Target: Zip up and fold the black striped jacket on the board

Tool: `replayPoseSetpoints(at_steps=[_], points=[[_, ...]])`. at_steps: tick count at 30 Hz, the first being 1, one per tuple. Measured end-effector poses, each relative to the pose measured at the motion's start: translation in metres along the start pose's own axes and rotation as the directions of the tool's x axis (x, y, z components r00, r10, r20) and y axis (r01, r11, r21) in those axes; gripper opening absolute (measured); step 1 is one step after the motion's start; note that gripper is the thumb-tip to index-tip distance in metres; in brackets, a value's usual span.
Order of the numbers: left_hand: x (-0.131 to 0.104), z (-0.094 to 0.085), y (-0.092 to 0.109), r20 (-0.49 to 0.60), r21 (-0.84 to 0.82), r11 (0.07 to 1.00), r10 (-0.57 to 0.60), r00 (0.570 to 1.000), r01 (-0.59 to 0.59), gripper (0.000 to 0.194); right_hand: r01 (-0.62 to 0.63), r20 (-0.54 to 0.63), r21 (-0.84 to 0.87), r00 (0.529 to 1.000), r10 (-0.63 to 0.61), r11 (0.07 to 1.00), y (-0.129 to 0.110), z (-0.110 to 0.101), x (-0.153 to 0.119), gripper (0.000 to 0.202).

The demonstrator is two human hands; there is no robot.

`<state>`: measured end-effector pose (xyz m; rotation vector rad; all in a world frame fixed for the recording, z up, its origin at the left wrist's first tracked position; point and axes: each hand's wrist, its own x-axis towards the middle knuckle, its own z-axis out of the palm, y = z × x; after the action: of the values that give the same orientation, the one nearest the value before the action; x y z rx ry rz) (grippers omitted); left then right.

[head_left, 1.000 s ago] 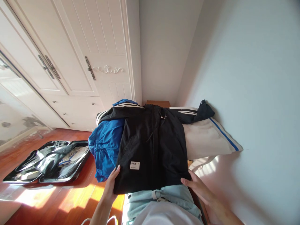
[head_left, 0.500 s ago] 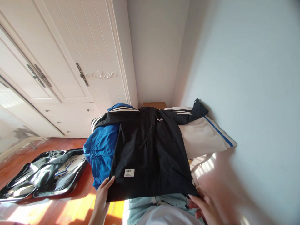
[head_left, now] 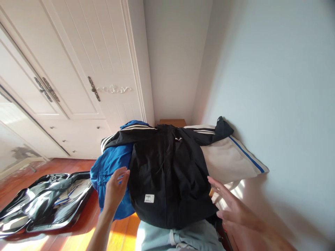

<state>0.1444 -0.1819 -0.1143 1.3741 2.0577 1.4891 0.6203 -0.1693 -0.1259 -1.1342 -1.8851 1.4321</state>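
A black zip-front jacket [head_left: 150, 167] with white sleeve stripes and a white label near its hem lies spread out in front of me, its hem hanging by my legs. My left hand [head_left: 116, 188] hovers at the jacket's left edge, over a blue garment [head_left: 111, 162], its fingers curved with a gap between them and nothing visible in them. On the opposite side, my right hand [head_left: 231, 205] has its fingers apart beside the jacket's right edge. Whether its fingertips touch the cloth I cannot tell. Beneath the right sleeve lies a cream garment [head_left: 222, 162] with a blue stripe.
An opened suitcase [head_left: 68, 216] with clothes inside lies on the wooden floor [head_left: 124, 233] at left. Behind it stands a white wardrobe [head_left: 119, 69]. A pale wall [head_left: 282, 97] borders the right side. A brown wooden piece [head_left: 172, 122] shows behind the jacket's collar.
Both hands have let go of the jacket's lower corners and moved up along its sides. The hem has dropped and sags, and the label has shifted slightly right.
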Motion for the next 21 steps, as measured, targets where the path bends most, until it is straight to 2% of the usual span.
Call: replayPoseSetpoints(at_steps=[2, 3, 4, 6, 8, 10, 13, 15, 17, 19, 21], points=[[0.046, 0.008, 0.025, 0.028, 0.062, 0.986, 0.155, 0.988, -0.156, 0.05, 0.085, 0.091, -0.028, 0.992, -0.082, 0.996, -0.022, -0.032, 0.031, 0.1], [0.071, 0.012, 0.035, 0.042, 0.114, 0.968, 0.222, 0.974, -0.226, 0.049, 0.131, 0.093, -0.043, 0.988, -0.127, 0.99, -0.032, -0.048, 0.049, 0.099], [0.096, 0.017, 0.042, 0.06, 0.178, 0.941, 0.28, 0.958, -0.286, 0.049, 0.156, 0.041, -0.087, 0.987, -0.153, 0.984, -0.04, -0.064, 0.068, 0.097], [0.144, 0.026, 0.049, 0.105, 0.359, 0.857, 0.356, 0.928, -0.37, 0.049, 0.132, -0.138, -0.234, 0.976, -0.168, 0.963, -0.05, -0.093, 0.11, 0.087], [0.187, 0.032, 0.049, 0.209, 0.526, 0.749, 0.346, 0.915, -0.403, 0.052, 0.06, -0.276, -0.379, 0.945, -0.174, 0.923, -0.053, -0.12, 0.15, 0.084], [0.22, 0.036, 0.042, 0.317, 0.629, 0.647, 0.295, 0.902, -0.432, 0.059, -0.07, -0.359, -0.521, 0.922, -0.144, 0.851, -0.051, -0.143, 0.185, 0.083], [0.255, 0.034, 0.023, 0.4, 0.707, 0.566, 0.173, 0.9, -0.423, 0.069, -0.271, -0.361, -0.728, 0.933, -0.016, 0.63, -0.048, -0.167, 0.221, 0.081], [0.272, 0.03, 0.007, 0.395, 0.729, 0.576, 0.089, 0.914, -0.371, 0.072, -0.312, -0.334, -0.806, 0.941, 0.048, 0.503, -0.046, -0.174, 0.234, 0.07], [0.286, 0.024, -0.008, 0.398, 0.71, 0.623, 0.031, 0.917, -0.329, 0.068, -0.295, -0.302, -0.844, 0.952, 0.056, 0.449, -0.046, -0.178, 0.242, 0.043], [0.298, 0.019, -0.02, 0.424, 0.671, 0.668, 0.009, 0.905, -0.322, 0.054, -0.261, -0.272, -0.864, 0.962, 0.038, 0.43, -0.048, -0.182, 0.249, 0.019], [0.308, 0.016, -0.025, 0.447, 0.648, 0.684, 0.015, 0.894, -0.336, 0.038, -0.247, -0.269, -0.863, 0.963, 0.014, 0.44, -0.057, -0.188, 0.256, 0.021]])
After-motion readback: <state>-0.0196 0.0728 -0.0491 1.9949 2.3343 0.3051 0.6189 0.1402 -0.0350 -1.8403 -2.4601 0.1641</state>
